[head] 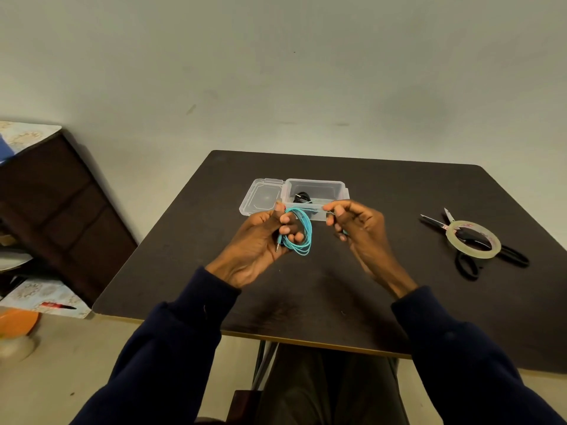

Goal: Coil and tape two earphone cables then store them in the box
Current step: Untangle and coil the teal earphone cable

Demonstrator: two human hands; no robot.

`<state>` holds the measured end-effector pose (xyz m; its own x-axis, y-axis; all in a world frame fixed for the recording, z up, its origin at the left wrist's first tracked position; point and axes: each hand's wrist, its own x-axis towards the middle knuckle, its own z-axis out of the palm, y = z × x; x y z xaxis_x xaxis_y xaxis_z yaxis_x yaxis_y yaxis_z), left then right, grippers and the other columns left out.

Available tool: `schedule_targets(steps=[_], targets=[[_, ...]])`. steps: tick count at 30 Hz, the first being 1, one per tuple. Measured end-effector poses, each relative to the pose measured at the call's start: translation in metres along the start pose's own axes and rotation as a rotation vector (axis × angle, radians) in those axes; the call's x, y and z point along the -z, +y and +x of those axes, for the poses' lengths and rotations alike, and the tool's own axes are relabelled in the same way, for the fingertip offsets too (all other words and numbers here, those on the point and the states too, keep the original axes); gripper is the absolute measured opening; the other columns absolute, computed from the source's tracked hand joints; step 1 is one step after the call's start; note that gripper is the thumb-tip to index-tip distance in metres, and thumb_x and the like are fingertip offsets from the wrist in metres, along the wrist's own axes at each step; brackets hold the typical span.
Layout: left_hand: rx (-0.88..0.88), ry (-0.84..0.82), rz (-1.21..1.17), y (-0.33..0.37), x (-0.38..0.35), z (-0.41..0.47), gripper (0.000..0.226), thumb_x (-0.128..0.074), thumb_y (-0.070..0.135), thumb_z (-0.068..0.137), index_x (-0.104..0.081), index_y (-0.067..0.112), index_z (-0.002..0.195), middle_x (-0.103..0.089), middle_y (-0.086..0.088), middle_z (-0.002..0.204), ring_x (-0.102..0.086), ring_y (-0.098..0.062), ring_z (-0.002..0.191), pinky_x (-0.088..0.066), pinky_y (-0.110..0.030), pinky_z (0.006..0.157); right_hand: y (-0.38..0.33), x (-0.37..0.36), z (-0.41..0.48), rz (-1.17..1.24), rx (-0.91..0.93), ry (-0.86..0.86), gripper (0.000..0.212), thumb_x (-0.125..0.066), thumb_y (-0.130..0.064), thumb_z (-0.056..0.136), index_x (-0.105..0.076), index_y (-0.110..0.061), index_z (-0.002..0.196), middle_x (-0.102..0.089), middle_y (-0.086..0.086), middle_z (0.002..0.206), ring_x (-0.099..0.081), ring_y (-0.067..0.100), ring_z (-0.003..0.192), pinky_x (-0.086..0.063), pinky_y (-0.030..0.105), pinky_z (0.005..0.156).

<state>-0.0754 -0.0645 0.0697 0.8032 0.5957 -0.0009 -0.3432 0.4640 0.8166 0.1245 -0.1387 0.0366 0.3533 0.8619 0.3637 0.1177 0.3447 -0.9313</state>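
Observation:
My left hand [260, 240] holds a turquoise earphone cable [302, 231] wound into several loops around its fingers, the plug sticking out near the palm. My right hand [356, 225] pinches the loose end of the same cable, which runs taut between both hands. Just behind my hands stands a clear plastic box [331, 187] on the dark table [337, 286], its hinged lid [260, 196] folded open to the left. A coiled black earphone cable [302, 197] lies inside the box.
A roll of clear tape [474, 239] rests on top of black scissors [491, 250] at the table's right side. A dark wooden cabinet [55, 204] stands to the left, with an orange dish [17, 322] and clutter on the floor nearby.

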Motion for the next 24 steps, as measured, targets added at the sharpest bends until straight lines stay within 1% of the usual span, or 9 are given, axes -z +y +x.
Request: schedule_targets(steps=[3, 6, 10, 14, 16, 18, 20, 22, 24], targets=[[-0.043, 0.022, -0.101, 0.003, -0.001, 0.001, 0.038, -0.043, 0.034, 0.102, -0.055, 0.012, 0.074, -0.049, -0.004, 0.070, -0.058, -0.017, 0.074, -0.057, -0.026, 0.072, 0.009, -0.015, -0.013, 0.106, -0.132, 0.002, 0.019, -0.057, -0.009, 0.101, -0.066, -0.002, 0.116, -0.066, 0.010, 0.078, -0.051, 0.016, 0.066, -0.040, 0.020, 0.052], [-0.101, 0.068, -0.120, 0.005, -0.006, 0.004, 0.042, -0.039, 0.032, 0.105, -0.055, 0.011, 0.074, -0.053, -0.006, 0.072, -0.058, -0.017, 0.077, -0.058, -0.027, 0.069, 0.014, -0.034, -0.029, 0.212, -0.244, 0.004, 0.020, -0.062, -0.011, 0.097, -0.066, -0.005, 0.117, -0.069, 0.011, 0.082, -0.059, 0.016, 0.070, -0.043, 0.021, 0.053], [-0.201, 0.113, -0.087, 0.003, -0.004, 0.009, 0.036, -0.046, 0.032, 0.100, -0.057, 0.009, 0.075, -0.062, -0.009, 0.077, -0.060, -0.020, 0.085, -0.059, -0.027, 0.075, 0.011, -0.046, -0.041, 0.144, -0.258, 0.042, 0.017, -0.066, -0.013, 0.095, -0.073, -0.004, 0.107, -0.075, 0.013, 0.091, -0.066, 0.018, 0.079, -0.051, 0.023, 0.060], [-0.293, 0.151, 0.007, -0.003, 0.002, 0.015, 0.031, -0.052, 0.036, 0.091, -0.057, 0.007, 0.081, -0.065, -0.009, 0.085, -0.064, -0.022, 0.091, -0.057, -0.029, 0.085, 0.003, -0.054, -0.045, -0.001, -0.115, 0.110, 0.013, -0.070, -0.010, 0.091, -0.077, -0.010, 0.103, -0.076, 0.010, 0.089, -0.070, 0.019, 0.076, -0.058, 0.029, 0.065], [-0.323, 0.150, 0.004, -0.005, 0.005, 0.018, 0.030, -0.053, 0.035, 0.091, -0.057, 0.007, 0.082, -0.065, -0.011, 0.088, -0.064, -0.022, 0.090, -0.057, -0.032, 0.088, 0.001, -0.055, -0.046, -0.141, 0.005, 0.114, 0.018, -0.072, -0.009, 0.091, -0.076, -0.009, 0.108, -0.075, 0.007, 0.092, -0.072, 0.018, 0.075, -0.060, 0.030, 0.068], [-0.355, 0.176, 0.038, -0.006, 0.005, 0.021, 0.032, -0.052, 0.036, 0.090, -0.057, 0.005, 0.082, -0.065, -0.013, 0.089, -0.065, -0.023, 0.087, -0.058, -0.033, 0.087, -0.001, -0.052, -0.047, -0.379, 0.180, 0.107, 0.025, -0.073, -0.007, 0.089, -0.075, -0.008, 0.114, -0.072, 0.005, 0.099, -0.071, 0.015, 0.079, -0.060, 0.026, 0.072], [-0.375, 0.200, 0.047, -0.007, 0.004, 0.023, 0.034, -0.051, 0.036, 0.088, -0.057, 0.004, 0.082, -0.067, -0.014, 0.087, -0.068, -0.024, 0.086, -0.059, -0.034, 0.087, -0.002, -0.046, -0.046, -0.672, 0.372, 0.069, 0.029, -0.075, -0.005, 0.087, -0.073, -0.006, 0.116, -0.072, 0.008, 0.105, -0.070, 0.014, 0.088, -0.059, 0.023, 0.078], [-0.359, 0.184, -0.039, -0.007, 0.003, 0.022, 0.032, -0.051, 0.035, 0.088, -0.058, 0.004, 0.081, -0.067, -0.014, 0.088, -0.068, -0.023, 0.086, -0.058, -0.034, 0.089, -0.004, -0.044, -0.046, -0.915, 0.501, -0.007, 0.033, -0.076, -0.001, 0.085, -0.071, -0.003, 0.118, -0.070, 0.013, 0.109, -0.068, 0.021, 0.094, -0.060, 0.028, 0.080], [-0.326, 0.162, -0.176, -0.007, 0.002, 0.022, 0.030, -0.050, 0.031, 0.095, -0.058, 0.005, 0.081, -0.065, -0.013, 0.090, -0.067, -0.022, 0.087, -0.058, -0.033, 0.090, -0.005, -0.043, -0.048, -1.052, 0.572, -0.076, 0.041, -0.079, 0.003, 0.081, -0.069, -0.002, 0.120, -0.067, 0.016, 0.110, -0.067, 0.026, 0.097, -0.061, 0.033, 0.078]])
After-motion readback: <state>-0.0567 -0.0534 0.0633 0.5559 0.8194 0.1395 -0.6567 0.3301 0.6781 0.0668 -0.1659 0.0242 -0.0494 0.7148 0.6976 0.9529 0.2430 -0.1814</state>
